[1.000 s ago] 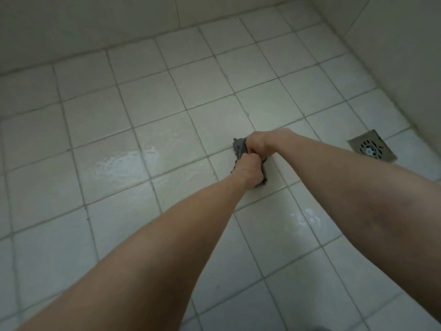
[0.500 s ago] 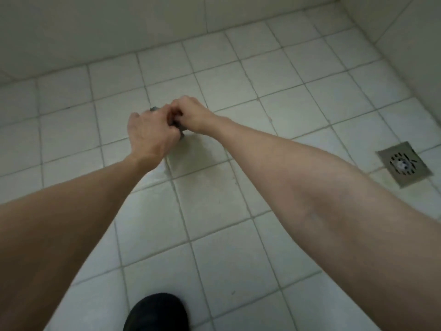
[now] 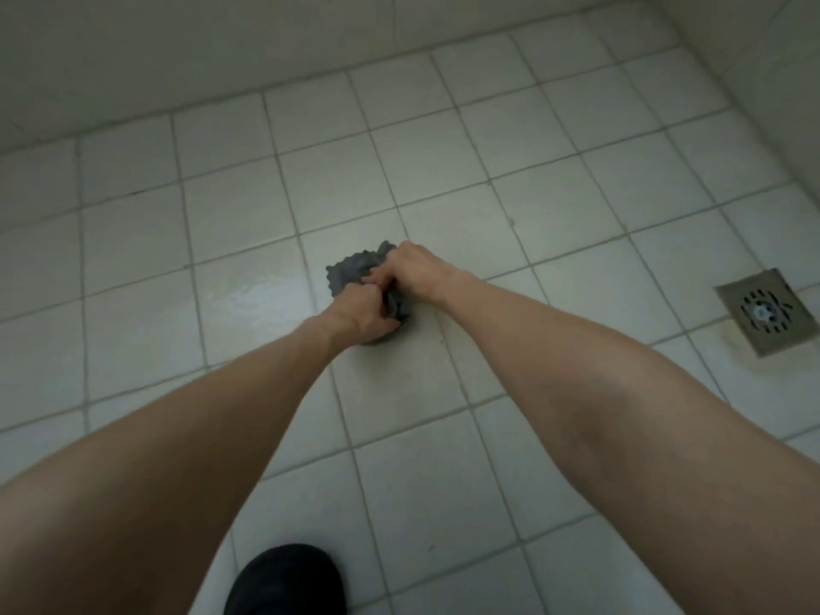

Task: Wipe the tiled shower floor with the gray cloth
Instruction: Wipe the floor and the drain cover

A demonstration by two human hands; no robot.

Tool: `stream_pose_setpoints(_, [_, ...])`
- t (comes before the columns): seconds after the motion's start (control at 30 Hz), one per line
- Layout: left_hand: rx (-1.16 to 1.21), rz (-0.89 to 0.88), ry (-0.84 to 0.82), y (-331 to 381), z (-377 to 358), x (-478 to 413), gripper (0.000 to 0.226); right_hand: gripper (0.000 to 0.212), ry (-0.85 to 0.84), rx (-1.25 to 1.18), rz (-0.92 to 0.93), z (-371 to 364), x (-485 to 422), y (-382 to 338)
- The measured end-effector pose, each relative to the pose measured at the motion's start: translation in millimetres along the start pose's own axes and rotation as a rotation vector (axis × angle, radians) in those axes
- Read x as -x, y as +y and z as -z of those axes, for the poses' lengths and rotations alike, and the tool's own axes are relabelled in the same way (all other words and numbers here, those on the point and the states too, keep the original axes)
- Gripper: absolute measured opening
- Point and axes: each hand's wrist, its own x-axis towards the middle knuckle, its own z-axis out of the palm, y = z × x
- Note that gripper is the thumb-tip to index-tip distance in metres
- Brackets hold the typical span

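No legible text anywhere.

The cloth (image 3: 350,270) is dark gray, the floor (image 3: 443,481) is white squares with thin gray lines in a grid, the drain (image 3: 765,310) is dull gray with dark slots, and the shoe (image 3: 286,579) is black.

We're in a bathroom shower stall: pale square floor tiles (image 3: 443,481) with dark grout, a square metal drain (image 3: 765,310) set in at the right, plain walls (image 3: 177,46) closing round the corner, a wet sheen (image 3: 262,290) on one tile.
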Motion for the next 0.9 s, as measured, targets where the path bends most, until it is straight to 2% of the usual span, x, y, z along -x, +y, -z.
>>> stream_pose_setpoints(0.13, [-0.136, -0.073, -0.027, 71.3, -25.0, -18.4, 0.042, 0.037, 0.043, -0.072, -0.181, 11.6, 28.5, 56.0])
stream_pose_setpoints(0.33, [-0.251, -0.198, -0.049, 148.9, -44.6, -36.2, 0.041, 0.038, 0.094, -0.182, -0.336, 24.2, 80.8, 127.2])
stream_pose_setpoints(0.57, [-0.293, -0.226, -0.024, 242.2, -76.9, -53.8, 0.044, 0.028, 0.092, -0.005, -0.448, 50.0, 128.4, 189.2])
stream_pose_setpoints(0.7, [-0.192, -0.331, -0.042, 276.8, -88.1, -54.9, 0.041, 0.021, 0.043, 0.164, -0.51, 61.9, 160.9, 212.4])
stream_pose_setpoints(0.8, [-0.057, -0.374, -0.081, 281.9, -85.1, -54.4, 0.044, 0.027, 0.055, 0.319, -0.546, 61.9, 165.5, 203.5])
stream_pose_setpoints(0.9, [0.153, -0.305, -0.094, 259.4, -61.0, -49.2, 0.045, 0.031, 0.099, 0.398, -0.507, 72.4, 145.0, 180.2])
